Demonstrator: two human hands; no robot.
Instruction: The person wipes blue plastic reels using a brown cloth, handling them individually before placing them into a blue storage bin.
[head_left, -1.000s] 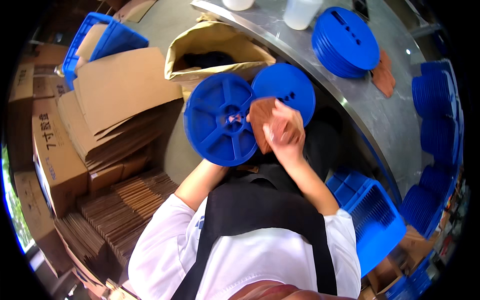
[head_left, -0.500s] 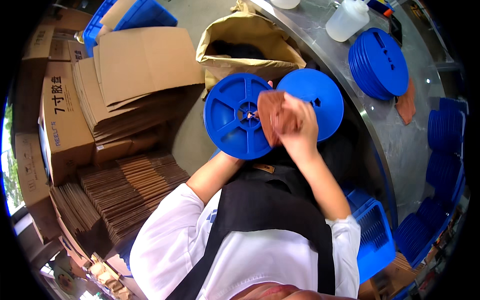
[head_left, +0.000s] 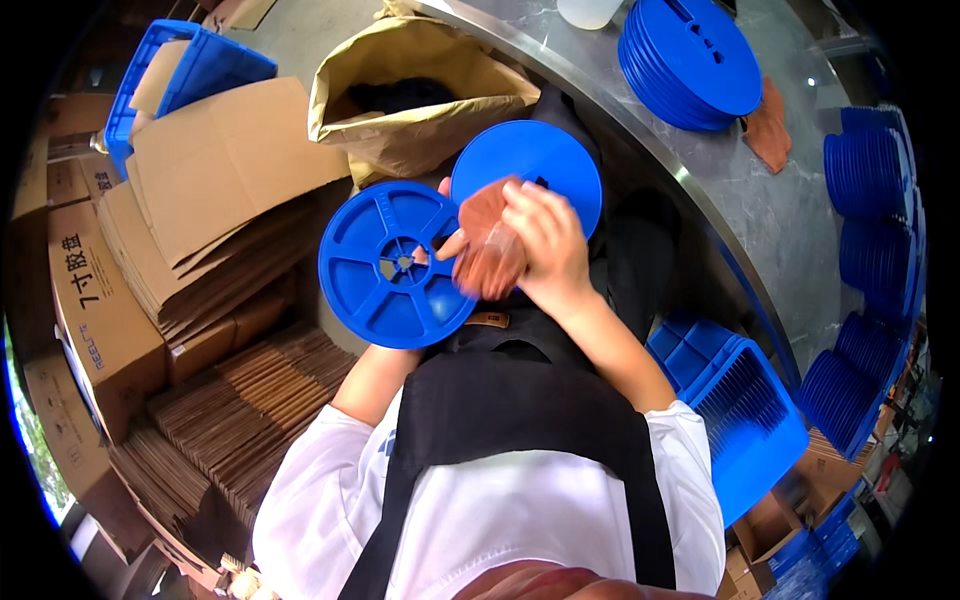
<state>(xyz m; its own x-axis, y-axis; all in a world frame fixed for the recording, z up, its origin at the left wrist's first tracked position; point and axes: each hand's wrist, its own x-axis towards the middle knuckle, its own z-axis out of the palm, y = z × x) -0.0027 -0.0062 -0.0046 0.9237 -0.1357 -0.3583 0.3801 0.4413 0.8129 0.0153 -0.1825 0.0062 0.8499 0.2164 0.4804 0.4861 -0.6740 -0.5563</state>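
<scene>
A round blue plastic reel (head_left: 345, 265) with spoke-like openings is tilted in front of my body. My left hand (head_left: 445, 187) grips it from behind; most of that hand is hidden, with fingers showing at the rim and through the openings. My right hand (head_left: 548, 240) is closed on a crumpled brown cloth (head_left: 490, 245), blurred by motion, at the reel's right side. Just behind the cloth is a second blue disc (head_left: 515, 150) with a plain flat face and a small dark hole in its middle. What supports this disc is hidden.
A yellowish sack (head_left: 430, 135) with dark contents stands ahead. Flattened cardboard (head_left: 235, 160) is piled on the left. The grey table (head_left: 720, 190) on the right carries a stack of blue discs (head_left: 695, 60), another brown cloth (head_left: 768, 128) and rows of discs (head_left: 865, 175). A blue crate (head_left: 755, 430) stands nearer.
The view has shifted, so the surroundings sit differently in it. My right hand has moved the brown cloth at the reel's right side. My left hand still holds the reel.
</scene>
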